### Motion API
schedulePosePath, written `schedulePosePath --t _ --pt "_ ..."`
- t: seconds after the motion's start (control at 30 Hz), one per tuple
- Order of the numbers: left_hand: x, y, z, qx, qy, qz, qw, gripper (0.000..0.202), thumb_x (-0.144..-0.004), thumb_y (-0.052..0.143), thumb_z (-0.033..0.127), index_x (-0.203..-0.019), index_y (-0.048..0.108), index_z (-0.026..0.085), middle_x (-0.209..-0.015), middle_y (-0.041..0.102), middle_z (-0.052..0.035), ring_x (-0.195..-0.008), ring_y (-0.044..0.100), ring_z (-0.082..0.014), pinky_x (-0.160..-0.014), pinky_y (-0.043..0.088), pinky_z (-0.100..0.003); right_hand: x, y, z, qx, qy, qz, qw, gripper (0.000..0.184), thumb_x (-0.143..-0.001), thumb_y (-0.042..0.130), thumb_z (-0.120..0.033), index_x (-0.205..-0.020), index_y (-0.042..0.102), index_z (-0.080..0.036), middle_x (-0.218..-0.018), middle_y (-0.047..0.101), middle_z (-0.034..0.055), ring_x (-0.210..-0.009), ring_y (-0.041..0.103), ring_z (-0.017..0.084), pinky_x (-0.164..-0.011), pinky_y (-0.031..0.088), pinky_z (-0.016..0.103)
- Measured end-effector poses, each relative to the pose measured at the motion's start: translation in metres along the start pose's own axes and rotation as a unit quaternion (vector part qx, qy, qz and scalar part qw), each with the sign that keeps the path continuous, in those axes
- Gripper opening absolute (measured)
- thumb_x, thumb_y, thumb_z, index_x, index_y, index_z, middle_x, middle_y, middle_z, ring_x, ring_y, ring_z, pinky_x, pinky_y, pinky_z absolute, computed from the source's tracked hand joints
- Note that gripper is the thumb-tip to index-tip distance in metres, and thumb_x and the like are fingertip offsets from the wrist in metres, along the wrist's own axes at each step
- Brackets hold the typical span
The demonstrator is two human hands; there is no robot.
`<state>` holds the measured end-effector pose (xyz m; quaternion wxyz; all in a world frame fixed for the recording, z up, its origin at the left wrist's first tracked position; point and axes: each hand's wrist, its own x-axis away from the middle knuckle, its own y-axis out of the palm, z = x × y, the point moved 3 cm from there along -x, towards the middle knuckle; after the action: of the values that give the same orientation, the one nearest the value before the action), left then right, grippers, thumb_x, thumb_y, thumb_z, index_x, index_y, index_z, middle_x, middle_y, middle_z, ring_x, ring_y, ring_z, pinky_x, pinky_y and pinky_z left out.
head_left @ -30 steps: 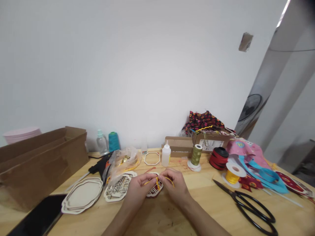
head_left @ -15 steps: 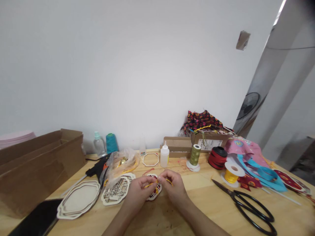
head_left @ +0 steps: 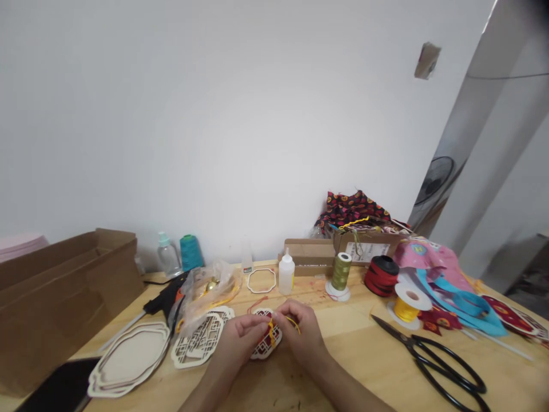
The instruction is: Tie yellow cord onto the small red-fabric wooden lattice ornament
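My left hand (head_left: 240, 340) and my right hand (head_left: 300, 332) meet over the wooden table (head_left: 351, 366), both pinched on a thin yellow cord (head_left: 271, 329). The cord hangs between the fingertips just above a small red-and-white lattice piece (head_left: 266, 342) that lies on the table under them. A short loop of the cord curls over my right hand's knuckles. Each hand's fingers are closed on the cord.
Left of the hands lie white lattice cut-outs (head_left: 201, 342), plain oval plates (head_left: 128, 360), a plastic bag (head_left: 206, 292), a glue gun (head_left: 165, 297), a cardboard box (head_left: 64, 297). Behind stand a glue bottle (head_left: 286, 273) and thread spools (head_left: 341, 272). Large black scissors (head_left: 441, 366) lie at the right.
The hands have drawn closer together over the lattice piece, so the cord between them is shorter. The view has shifted slightly right and down.
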<state>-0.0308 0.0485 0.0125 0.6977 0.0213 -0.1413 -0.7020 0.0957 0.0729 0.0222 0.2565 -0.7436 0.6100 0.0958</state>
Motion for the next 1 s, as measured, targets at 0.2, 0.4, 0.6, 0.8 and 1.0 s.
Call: schedulePosePath --t 0.2,0.4,0.6,0.8,1.0 --pt "-0.007 -0.005 -0.009 0.002 0.006 -0.030 1.000 0.024 -0.056 0.067 0.031 -0.073 0.068 0.013 -0.056 0.069 -0.0027 -0.055 0.060 -0.0153 -0.053 0.042 -0.022 0.001 -0.002 -0.005 0.055 -0.055 0.004 0.997 0.015 -0.075 0.049 -0.020 -0.062 0.055 -0.016 -0.058 0.053 -0.0006 -0.057 0.048 0.011 -0.053 0.036 0.021" --pt "-0.008 -0.003 -0.004 -0.033 0.005 -0.018 0.999 0.025 -0.053 0.069 0.033 -0.066 0.068 0.012 -0.053 0.069 -0.0027 -0.051 0.059 -0.0146 -0.051 0.041 -0.022 0.000 0.000 -0.006 0.068 -0.090 0.000 0.994 0.016 -0.075 0.048 -0.018 -0.060 0.053 -0.016 -0.057 0.052 -0.0005 -0.057 0.048 0.011 -0.053 0.034 0.021" --pt "-0.010 -0.007 -0.008 -0.049 0.026 -0.004 0.998 0.025 -0.055 0.067 0.033 -0.070 0.069 0.013 -0.052 0.068 -0.0018 -0.052 0.059 -0.0148 -0.050 0.041 -0.021 -0.004 0.000 0.002 0.097 -0.068 0.012 0.993 0.016 -0.074 0.048 -0.018 -0.060 0.053 -0.017 -0.058 0.052 -0.0008 -0.058 0.048 0.012 -0.053 0.034 0.021" --pt "-0.009 -0.008 -0.005 -0.087 0.043 0.022 0.995 0.019 -0.055 0.068 0.031 -0.064 0.069 0.014 -0.055 0.068 -0.0018 -0.052 0.057 -0.0143 -0.050 0.041 -0.020 -0.004 -0.002 0.002 0.100 -0.067 0.002 0.993 0.016 -0.076 0.048 -0.020 -0.061 0.053 -0.017 -0.059 0.052 -0.0008 -0.057 0.048 0.011 -0.053 0.033 0.021" --pt "-0.002 -0.004 -0.001 -0.135 0.045 0.018 0.990 0.017 -0.057 0.065 0.032 -0.059 0.068 0.015 -0.053 0.067 -0.0007 -0.050 0.055 -0.0139 -0.047 0.039 -0.019 0.001 -0.002 -0.004 0.080 -0.093 0.009 0.992 0.016 -0.075 0.047 -0.020 -0.060 0.052 -0.017 -0.057 0.049 -0.0012 -0.054 0.045 0.011 -0.051 0.032 0.021"
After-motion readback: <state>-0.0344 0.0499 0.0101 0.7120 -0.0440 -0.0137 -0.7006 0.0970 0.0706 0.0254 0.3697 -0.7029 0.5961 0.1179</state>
